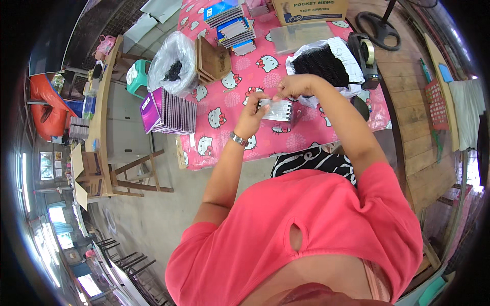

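Holding the notepad (275, 109), your left hand (253, 115) and right hand (293, 87) pinch its spiral; next, seat the coil squarely.

Single head view; we looked steeply down from above own chest, facing forward over table (316, 148) with pink cloth. Hands sat near, mid-frame; table top ran toward upper edge. Fisheye bent edges; floor (153, 214) and benches curved away at left. No second view.

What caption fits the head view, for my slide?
Both hands hold a small silver notebook above a pink patterned tablecloth.
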A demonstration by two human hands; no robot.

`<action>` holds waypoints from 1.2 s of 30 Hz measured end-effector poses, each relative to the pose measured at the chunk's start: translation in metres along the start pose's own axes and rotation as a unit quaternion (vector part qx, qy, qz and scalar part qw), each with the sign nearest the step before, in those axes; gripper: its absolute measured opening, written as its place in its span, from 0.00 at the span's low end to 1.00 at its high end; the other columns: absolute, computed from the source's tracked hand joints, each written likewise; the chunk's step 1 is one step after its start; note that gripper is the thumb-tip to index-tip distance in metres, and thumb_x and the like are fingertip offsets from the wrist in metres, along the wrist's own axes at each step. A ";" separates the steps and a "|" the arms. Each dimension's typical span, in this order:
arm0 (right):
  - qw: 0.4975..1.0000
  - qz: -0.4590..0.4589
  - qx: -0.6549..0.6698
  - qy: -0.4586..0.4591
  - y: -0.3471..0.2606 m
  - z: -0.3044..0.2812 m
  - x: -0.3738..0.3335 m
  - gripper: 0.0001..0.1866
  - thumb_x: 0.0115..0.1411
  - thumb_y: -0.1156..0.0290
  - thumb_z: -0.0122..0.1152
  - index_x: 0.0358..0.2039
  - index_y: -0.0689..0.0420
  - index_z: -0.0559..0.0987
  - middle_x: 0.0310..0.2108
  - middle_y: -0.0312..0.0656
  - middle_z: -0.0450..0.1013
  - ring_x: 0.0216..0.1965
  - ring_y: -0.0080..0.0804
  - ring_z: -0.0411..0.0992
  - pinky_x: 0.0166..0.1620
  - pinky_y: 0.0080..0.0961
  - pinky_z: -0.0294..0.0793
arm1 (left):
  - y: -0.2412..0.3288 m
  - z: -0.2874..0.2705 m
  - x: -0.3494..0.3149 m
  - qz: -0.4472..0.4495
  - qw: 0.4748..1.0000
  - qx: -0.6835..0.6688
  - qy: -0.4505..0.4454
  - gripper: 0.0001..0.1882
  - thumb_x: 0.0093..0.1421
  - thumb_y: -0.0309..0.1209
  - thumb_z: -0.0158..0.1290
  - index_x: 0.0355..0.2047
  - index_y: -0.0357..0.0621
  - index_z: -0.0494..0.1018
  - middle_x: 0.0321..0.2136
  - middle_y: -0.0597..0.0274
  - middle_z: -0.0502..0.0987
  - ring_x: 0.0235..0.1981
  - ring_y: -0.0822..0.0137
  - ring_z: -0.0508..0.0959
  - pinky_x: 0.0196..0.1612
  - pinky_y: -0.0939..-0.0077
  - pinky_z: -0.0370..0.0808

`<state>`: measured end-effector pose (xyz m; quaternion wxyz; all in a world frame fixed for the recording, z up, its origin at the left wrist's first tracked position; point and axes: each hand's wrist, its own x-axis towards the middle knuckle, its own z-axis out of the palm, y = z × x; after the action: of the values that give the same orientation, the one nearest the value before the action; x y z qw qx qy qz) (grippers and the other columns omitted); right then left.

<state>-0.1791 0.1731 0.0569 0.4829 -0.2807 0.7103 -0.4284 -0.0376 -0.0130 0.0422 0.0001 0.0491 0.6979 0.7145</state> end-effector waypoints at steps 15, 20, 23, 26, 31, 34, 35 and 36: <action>0.865 -0.184 -0.376 0.277 -0.048 0.097 -0.042 0.36 0.46 0.53 0.70 0.54 0.54 0.70 0.49 0.50 0.70 0.49 0.45 0.70 0.51 0.38 0.69 | -0.061 0.000 -0.080 -0.167 0.956 -0.173 0.168 0.10 0.61 0.30 0.45 0.38 0.37 0.72 0.33 0.58 0.76 0.41 0.64 0.75 0.48 0.72 0.69; 0.904 -0.188 -0.290 0.253 -0.047 0.103 -0.044 0.42 0.44 0.60 0.71 0.59 0.54 0.64 0.51 0.53 0.68 0.53 0.48 0.67 0.54 0.39 0.67 | -0.053 0.046 -0.107 -0.317 0.886 -0.338 0.012 0.11 0.61 0.33 0.51 0.41 0.38 0.71 0.38 0.60 0.76 0.42 0.65 0.75 0.51 0.69 0.71; 0.915 -0.311 0.015 0.259 -0.024 0.088 -0.079 0.43 0.44 0.67 0.71 0.61 0.55 0.60 0.50 0.53 0.66 0.51 0.49 0.68 0.55 0.36 0.67 | -0.040 0.026 -0.100 -0.145 0.930 -0.326 0.091 0.16 0.60 0.28 0.55 0.47 0.39 0.67 0.44 0.60 0.74 0.46 0.65 0.74 0.52 0.68 0.71; 0.917 -0.233 -0.195 0.257 0.018 0.089 -0.080 0.46 0.44 0.64 0.72 0.62 0.58 0.58 0.53 0.56 0.64 0.53 0.50 0.67 0.57 0.35 0.65 | 0.006 0.022 -0.073 -0.053 0.984 -0.152 0.079 0.23 0.59 0.27 0.56 0.53 0.38 0.63 0.48 0.57 0.72 0.50 0.66 0.71 0.53 0.70 0.70; 0.861 -0.232 -0.221 0.394 0.015 0.103 -0.085 0.41 0.49 0.47 0.66 0.56 0.60 0.65 0.49 0.59 0.67 0.48 0.56 0.69 0.50 0.42 0.69 | 0.023 0.039 -0.061 -0.009 0.993 0.081 0.080 0.33 0.62 0.28 0.50 0.64 0.35 0.51 0.57 0.53 0.67 0.56 0.64 0.68 0.57 0.72 0.64; 0.906 -0.092 -0.201 0.361 -0.028 0.081 -0.106 0.34 0.52 0.47 0.62 0.49 0.62 0.72 0.44 0.58 0.69 0.44 0.54 0.71 0.46 0.42 0.71 | 0.045 0.044 -0.044 -0.049 0.980 0.129 0.140 0.26 0.65 0.31 0.48 0.60 0.31 0.60 0.51 0.51 0.72 0.51 0.66 0.72 0.55 0.73 0.67; 0.877 -0.139 -0.227 0.400 -0.027 0.076 -0.103 0.23 0.54 0.58 0.62 0.43 0.64 0.76 0.38 0.55 0.72 0.36 0.53 0.72 0.40 0.39 0.72 | 0.059 0.048 -0.039 -0.081 0.977 0.144 0.133 0.22 0.67 0.32 0.44 0.57 0.31 0.64 0.50 0.52 0.73 0.51 0.66 0.72 0.56 0.75 0.66; 0.876 -0.141 -0.229 0.401 -0.031 0.073 -0.104 0.23 0.54 0.58 0.62 0.43 0.64 0.76 0.38 0.55 0.72 0.36 0.53 0.72 0.40 0.39 0.72 | 0.060 0.046 -0.039 -0.078 0.977 0.144 0.134 0.22 0.67 0.32 0.44 0.57 0.31 0.64 0.50 0.52 0.73 0.51 0.66 0.72 0.56 0.75 0.66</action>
<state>-0.0730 0.2185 0.1183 0.0134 -0.2845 0.8742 -0.3933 0.0086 0.0288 0.1004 -0.0443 -0.1021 0.7890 0.6042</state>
